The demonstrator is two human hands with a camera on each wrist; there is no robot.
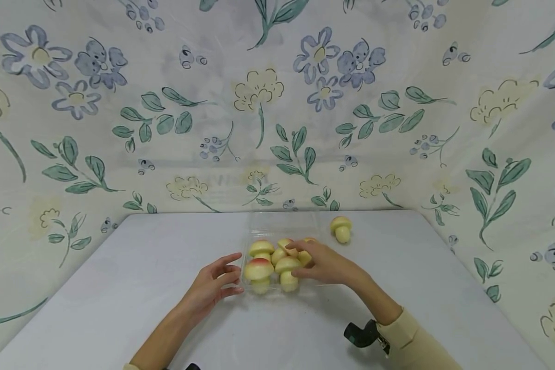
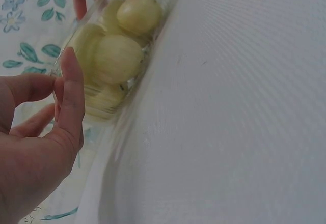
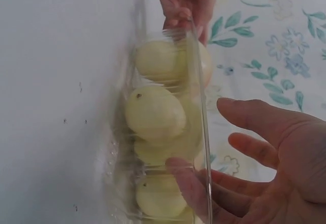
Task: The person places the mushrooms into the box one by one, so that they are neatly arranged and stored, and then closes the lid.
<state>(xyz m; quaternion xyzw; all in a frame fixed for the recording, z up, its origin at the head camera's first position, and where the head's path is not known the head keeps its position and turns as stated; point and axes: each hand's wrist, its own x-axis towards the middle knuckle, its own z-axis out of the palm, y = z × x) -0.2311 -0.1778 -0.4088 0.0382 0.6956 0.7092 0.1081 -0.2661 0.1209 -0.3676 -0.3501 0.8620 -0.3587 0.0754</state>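
A clear plastic box (image 1: 270,288) holds several pale yellow toy mushrooms (image 1: 259,269), some with a red blush on the cap. At the box's left wall is my left hand (image 1: 215,282), fingers spread and fingertips right at the side. My right hand (image 1: 324,262) reaches over the box's right part, its fingers loosely bent among the mushrooms there. In the right wrist view, one fingertip of the right hand (image 3: 275,168) shows through the clear wall beside a mushroom (image 3: 160,196). The right hand partly hides the mushrooms under it.
One more toy mushroom (image 1: 341,229) stands on the white table (image 1: 157,257), behind and right of the box. The box's transparent lid (image 1: 282,222) stands up at the back. A flower-patterned cloth (image 1: 259,154) hangs behind the table.
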